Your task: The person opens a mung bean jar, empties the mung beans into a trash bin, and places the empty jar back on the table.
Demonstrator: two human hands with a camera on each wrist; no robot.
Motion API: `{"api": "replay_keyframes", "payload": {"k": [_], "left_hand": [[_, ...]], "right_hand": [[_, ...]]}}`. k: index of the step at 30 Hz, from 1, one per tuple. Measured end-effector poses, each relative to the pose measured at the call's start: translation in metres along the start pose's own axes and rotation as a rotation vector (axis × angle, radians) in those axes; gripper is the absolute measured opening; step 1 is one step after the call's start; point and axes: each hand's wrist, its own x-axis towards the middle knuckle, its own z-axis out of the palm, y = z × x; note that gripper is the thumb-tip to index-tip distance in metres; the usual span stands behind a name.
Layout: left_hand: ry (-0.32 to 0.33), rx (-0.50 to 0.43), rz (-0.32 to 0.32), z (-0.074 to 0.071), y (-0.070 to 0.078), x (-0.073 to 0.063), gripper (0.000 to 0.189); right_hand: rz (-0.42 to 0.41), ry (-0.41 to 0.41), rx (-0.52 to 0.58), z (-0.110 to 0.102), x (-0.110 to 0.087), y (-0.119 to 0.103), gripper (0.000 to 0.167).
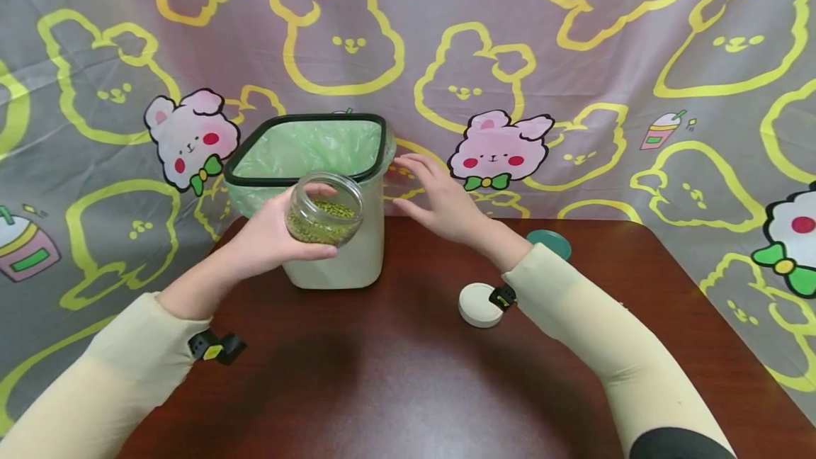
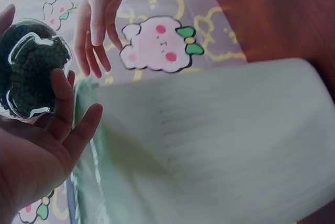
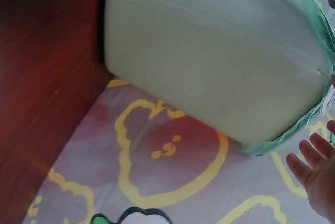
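Observation:
My left hand (image 1: 264, 234) grips a clear jar (image 1: 324, 227) from its left side, thumb across the lower front. Small green mung beans (image 1: 333, 211) fill part of the lidless jar, which leans slightly. It overlaps the front rim of a pale trash bin (image 1: 350, 257) in the head view. A green plastic bag (image 1: 312, 147) lines the bin, folded out under a black rim ring (image 1: 306, 117). My right hand (image 1: 440, 200), fingers extended and spread, is beside the bin's right rim with nothing in it. The right wrist view shows those fingers (image 3: 311, 156) near the bag's edge.
A round white lid (image 1: 478, 307) lies on the brown table (image 1: 395, 374) under my right forearm. Farther back rests a teal round lid (image 1: 550, 243), partly behind the sleeve. A patterned cloth (image 1: 586, 76) hangs behind the table.

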Motion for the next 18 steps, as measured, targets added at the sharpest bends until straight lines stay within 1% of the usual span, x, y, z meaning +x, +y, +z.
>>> {"api": "replay_keyframes", "payload": {"k": [7, 13, 16, 18], "left_hand": [[0.052, 0.044, -0.004, -0.019, 0.003, -0.005, 0.067], [0.099, 0.081, -0.061, -0.037, 0.006, -0.01, 0.065], [0.136, 0.077, -0.08, -0.045, 0.006, -0.01, 0.064], [0.157, 0.057, -0.088, -0.05, 0.006, -0.01, 0.063]], "right_hand": [[-0.019, -0.03, -0.051, 0.003, 0.017, -0.011, 0.06], [-0.074, -0.04, -0.085, 0.007, 0.027, -0.016, 0.058], [-0.1, -0.063, -0.096, 0.01, 0.032, -0.019, 0.056], [-0.12, -0.082, -0.113, 0.012, 0.036, -0.021, 0.053]]}}
